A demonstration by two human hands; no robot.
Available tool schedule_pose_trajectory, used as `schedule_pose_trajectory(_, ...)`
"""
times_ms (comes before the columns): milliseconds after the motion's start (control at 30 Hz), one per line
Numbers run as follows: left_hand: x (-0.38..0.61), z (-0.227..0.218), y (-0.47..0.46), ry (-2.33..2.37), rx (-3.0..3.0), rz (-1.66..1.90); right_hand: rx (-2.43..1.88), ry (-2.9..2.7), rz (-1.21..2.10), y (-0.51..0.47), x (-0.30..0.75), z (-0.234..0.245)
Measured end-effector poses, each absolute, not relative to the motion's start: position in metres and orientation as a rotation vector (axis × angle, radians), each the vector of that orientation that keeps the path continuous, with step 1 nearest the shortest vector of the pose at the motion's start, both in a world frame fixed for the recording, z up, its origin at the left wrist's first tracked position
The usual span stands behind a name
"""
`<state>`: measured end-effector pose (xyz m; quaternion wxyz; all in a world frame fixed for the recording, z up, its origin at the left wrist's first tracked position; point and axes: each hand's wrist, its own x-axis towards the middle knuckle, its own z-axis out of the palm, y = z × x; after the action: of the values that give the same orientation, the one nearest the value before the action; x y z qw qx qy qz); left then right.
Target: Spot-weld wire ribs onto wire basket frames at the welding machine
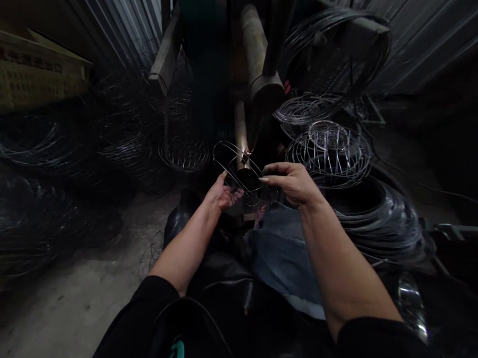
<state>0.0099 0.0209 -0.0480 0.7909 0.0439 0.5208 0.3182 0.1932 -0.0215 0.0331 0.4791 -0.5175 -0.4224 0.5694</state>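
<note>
A small wire frame made of thin rings and cross wires hangs in front of me, against the tip of a welding machine. My left hand grips the frame's lower left edge from below, palm up, fingers curled. My right hand pinches the right side of the frame, fingers closed on the wire. A tiny bright spot glows where the frame meets the machine's tip.
Finished wire baskets are stacked at the right, above large dark coils of wire. More wire frames and coils lie at the left on the concrete floor. Corrugated metal walls stand behind.
</note>
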Motion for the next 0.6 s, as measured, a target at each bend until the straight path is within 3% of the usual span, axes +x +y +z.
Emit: schedule_pose_trajectory(600,0.0108,-0.0441,0.0180,1.043,0.144,0.656,-1.026,-1.004,1.948,-0.0234,0.1873,0.0361)
